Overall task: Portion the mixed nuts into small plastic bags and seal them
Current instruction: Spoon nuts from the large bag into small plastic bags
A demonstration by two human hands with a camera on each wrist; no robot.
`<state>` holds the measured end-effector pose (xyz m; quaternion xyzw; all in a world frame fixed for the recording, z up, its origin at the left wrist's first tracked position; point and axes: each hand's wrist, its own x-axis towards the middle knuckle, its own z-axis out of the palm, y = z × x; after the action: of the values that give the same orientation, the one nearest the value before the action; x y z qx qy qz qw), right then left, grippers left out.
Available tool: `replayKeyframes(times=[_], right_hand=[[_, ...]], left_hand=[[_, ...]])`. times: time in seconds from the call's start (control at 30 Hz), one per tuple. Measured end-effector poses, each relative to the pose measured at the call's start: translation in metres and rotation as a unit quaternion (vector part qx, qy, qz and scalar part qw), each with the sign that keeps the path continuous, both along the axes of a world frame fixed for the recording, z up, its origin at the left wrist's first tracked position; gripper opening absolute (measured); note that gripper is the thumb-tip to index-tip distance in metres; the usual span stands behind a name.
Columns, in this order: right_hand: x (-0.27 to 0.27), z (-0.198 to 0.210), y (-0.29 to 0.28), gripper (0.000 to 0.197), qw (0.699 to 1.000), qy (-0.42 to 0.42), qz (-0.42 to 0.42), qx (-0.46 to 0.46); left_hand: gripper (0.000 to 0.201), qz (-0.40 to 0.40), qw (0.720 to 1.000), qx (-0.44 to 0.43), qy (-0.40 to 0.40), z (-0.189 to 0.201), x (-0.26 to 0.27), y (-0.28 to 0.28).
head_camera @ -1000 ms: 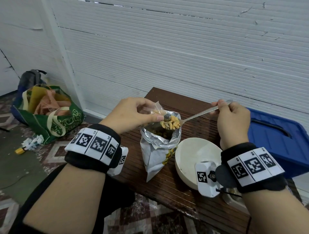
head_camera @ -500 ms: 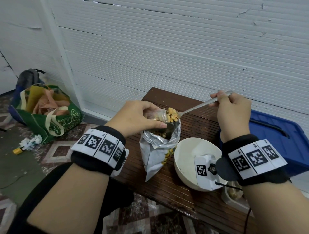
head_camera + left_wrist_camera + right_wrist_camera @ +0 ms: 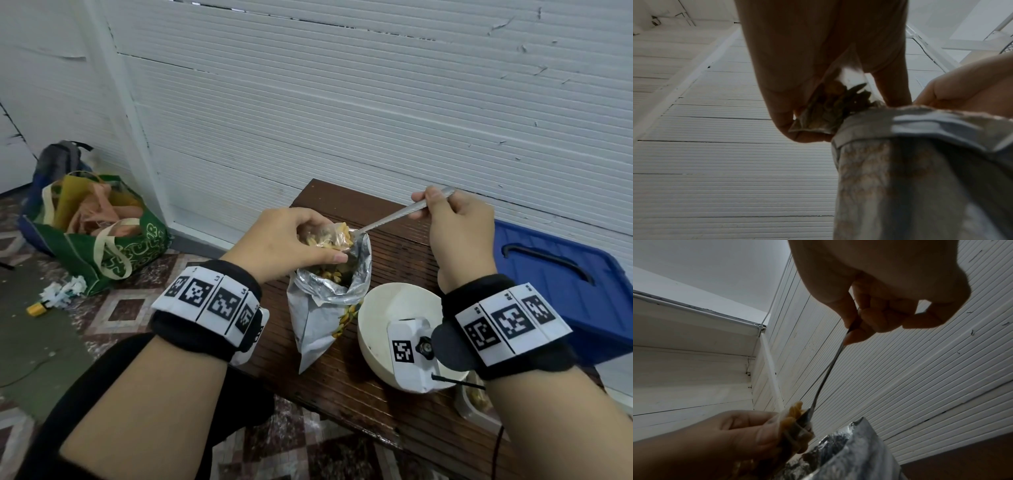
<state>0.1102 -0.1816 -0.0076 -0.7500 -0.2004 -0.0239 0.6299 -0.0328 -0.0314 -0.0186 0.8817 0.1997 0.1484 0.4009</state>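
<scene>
A foil pouch of mixed nuts [image 3: 325, 308] stands open on the brown table [image 3: 387, 404]. Just above its mouth my left hand [image 3: 291, 243] pinches a small clear plastic bag [image 3: 325, 236] partly filled with nuts [image 3: 830, 104]. My right hand [image 3: 455, 233] grips the handle of a metal spoon [image 3: 394, 216]. The spoon's bowl is tipped into the small bag's opening [image 3: 797, 418], with nuts at its tip. In the left wrist view the foil pouch [image 3: 910, 170] rises right beside the small bag.
A white bowl [image 3: 394, 308] sits to the right of the pouch, partly hidden by my right wrist. A blue plastic bin [image 3: 565, 274] stands at the table's right. A green tote bag [image 3: 102, 236] and scraps lie on the floor at left. A wall is close behind.
The spoon rose out of the foil pouch with a load of nuts and moved left into the small bag held by my left hand. My right hand lifted slightly.
</scene>
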Motion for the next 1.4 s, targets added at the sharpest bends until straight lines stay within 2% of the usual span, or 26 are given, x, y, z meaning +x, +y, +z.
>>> replayKeyframes(times=[0.3,0.53,0.73,0.93,1.03,1.2,1.33,1.4], right_hand=[[-0.008,0.005,-0.003,0.025,0.993,-0.067,0.047,0.081],[0.0,0.004,-0.008,0.026,0.993,-0.053,-0.014,0.103],[0.003,0.0,-0.013,0.028,0.991,-0.019,-0.085,0.098],[-0.002,-0.014,-0.012,0.028,0.997,-0.012,-0.078,0.021],[-0.014,-0.02,-0.008,0.023,0.998,-0.041,-0.041,-0.036],[-0.032,-0.036,0.0,0.03,0.985,-0.087,0.004,-0.152],[-0.034,-0.041,0.002,0.036,0.985,-0.062,0.023,-0.161],[-0.033,-0.039,-0.001,0.032,0.987,-0.051,0.039,-0.15]], left_hand=[[0.031,0.018,1.0,-0.014,-0.011,-0.003,0.002,0.003],[0.024,0.022,0.999,-0.04,-0.025,-0.003,0.0,0.007],[0.03,0.027,0.997,-0.063,-0.035,-0.001,-0.003,0.012],[0.043,0.026,0.991,-0.107,-0.071,0.004,-0.007,0.013],[0.053,0.015,0.987,-0.128,-0.101,0.007,-0.008,0.011],[0.054,0.012,0.981,-0.134,-0.142,0.01,-0.007,0.007],[0.064,0.014,0.977,-0.144,-0.156,0.01,-0.008,0.006],[0.064,0.013,0.976,-0.146,-0.16,0.011,-0.008,0.004]])
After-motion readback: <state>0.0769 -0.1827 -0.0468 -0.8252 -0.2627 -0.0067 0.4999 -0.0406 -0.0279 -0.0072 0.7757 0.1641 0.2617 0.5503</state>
